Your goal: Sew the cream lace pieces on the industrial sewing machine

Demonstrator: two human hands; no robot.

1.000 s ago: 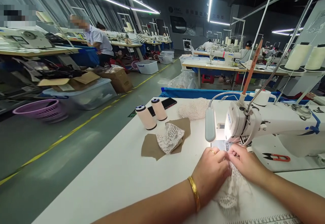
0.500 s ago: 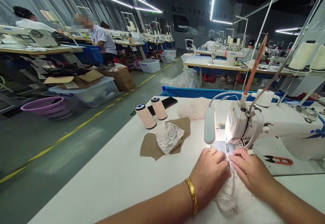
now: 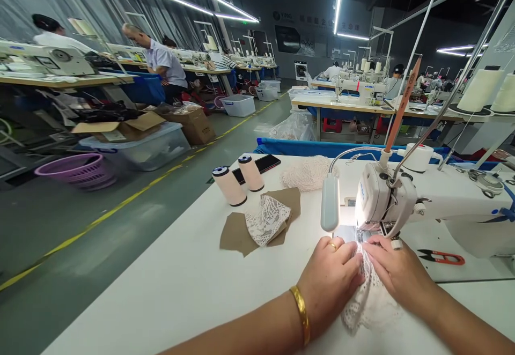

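**Hand and Material Positions**

We locate the lace piece [image 3: 364, 304] on the white table [image 3: 241, 296], its upper end just below the head of the sewing machine [image 3: 372, 197] and its lower end spread loosely toward us. Our left hand [image 3: 328, 288] is mostly closed, thumb and curled fingers gripping the lace's left side. Our right hand [image 3: 402, 272] is half open, fingertips resting along the opposite side. This opposed hold probably keeps the narrow upper part in line. Fingers and glare cover the contact point, so we cannot tell whether the right fingertips also pinch.

The lamp [image 3: 330, 205] hangs beside the machine head, apparently to light the working spot. Red-handled snips [image 3: 442, 257] lie right of the right hand, seemingly for easy reach. A second lace piece [image 3: 267, 220] rests on brown card [image 3: 237, 234], well left of the machine, leaving the hands room.
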